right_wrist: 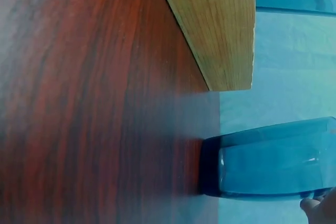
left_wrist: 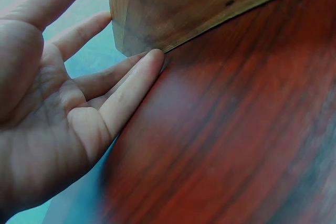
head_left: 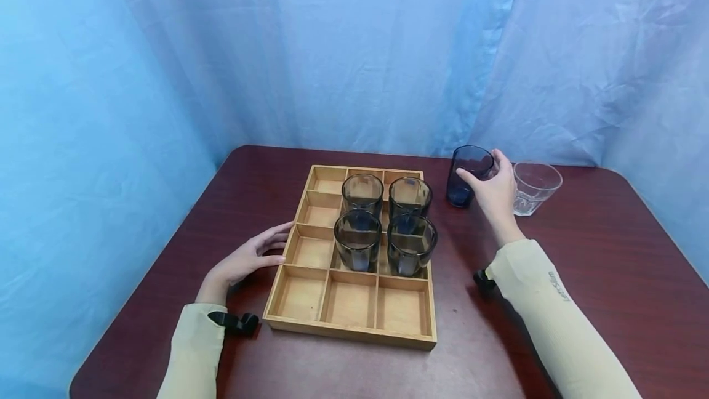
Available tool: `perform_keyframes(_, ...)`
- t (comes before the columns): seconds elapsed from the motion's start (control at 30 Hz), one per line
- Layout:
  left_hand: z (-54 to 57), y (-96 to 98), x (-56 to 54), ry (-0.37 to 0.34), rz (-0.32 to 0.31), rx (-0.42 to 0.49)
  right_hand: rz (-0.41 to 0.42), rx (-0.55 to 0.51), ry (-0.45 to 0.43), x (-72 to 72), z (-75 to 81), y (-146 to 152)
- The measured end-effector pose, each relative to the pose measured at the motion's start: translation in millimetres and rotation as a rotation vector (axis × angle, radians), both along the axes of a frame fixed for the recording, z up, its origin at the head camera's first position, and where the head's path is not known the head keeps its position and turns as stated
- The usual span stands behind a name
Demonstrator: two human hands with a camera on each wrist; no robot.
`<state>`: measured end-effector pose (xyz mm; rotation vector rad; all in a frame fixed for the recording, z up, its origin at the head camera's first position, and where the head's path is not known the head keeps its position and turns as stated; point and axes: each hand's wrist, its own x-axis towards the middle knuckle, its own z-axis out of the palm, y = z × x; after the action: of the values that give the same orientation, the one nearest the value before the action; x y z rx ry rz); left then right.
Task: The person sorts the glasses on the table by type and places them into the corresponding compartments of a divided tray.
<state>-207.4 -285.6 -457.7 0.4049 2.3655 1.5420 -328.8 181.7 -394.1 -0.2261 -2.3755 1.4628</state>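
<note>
My left hand rests its fingertips against the left side of a wooden compartment tray. In the left wrist view its fingers are fairly straight, touching the tray's side wall. My right hand holds a dark blue glass near the rim, thumb on the near side, behind the tray's right far corner. The right wrist view shows that glass upright by the tabletop, with only a bit of the hand at the edge. Several smoky grey glasses stand in the tray's middle and right columns.
A clear glass stands just right of my right hand on the dark red-brown table. Blue-white cloth hangs behind the table and at both sides. The tray's front row and left column hold no glasses.
</note>
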Motion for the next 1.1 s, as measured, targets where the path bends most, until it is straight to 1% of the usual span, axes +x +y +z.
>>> perform_keyframes(0.2,-0.7,0.7,-0.8,0.012,-0.026,0.017,-0.010,0.004,-0.062,-2.7,1.8,1)
perform_keyframes(0.33,-1.7,1.7,-1.2,0.016,-0.033,0.023,-0.013,0.018,-0.092,-4.6,2.5,2)
perform_keyframes(0.67,0.6,3.4,-1.6,0.014,-0.039,0.029,-0.011,0.091,-0.128,-10.0,6.8,8)
perform_keyframes(0.83,-0.3,4.0,-0.6,0.008,-0.040,0.036,-0.016,0.116,-0.150,-5.9,8.4,10)
perform_keyframes(1.0,0.0,4.3,-0.7,0.008,-0.040,0.034,-0.017,0.123,-0.127,-0.2,10.1,14)
perform_keyframes(1.1,0.2,5.0,-0.7,0.007,-0.039,0.035,-0.017,0.136,-0.129,3.8,10.8,17)
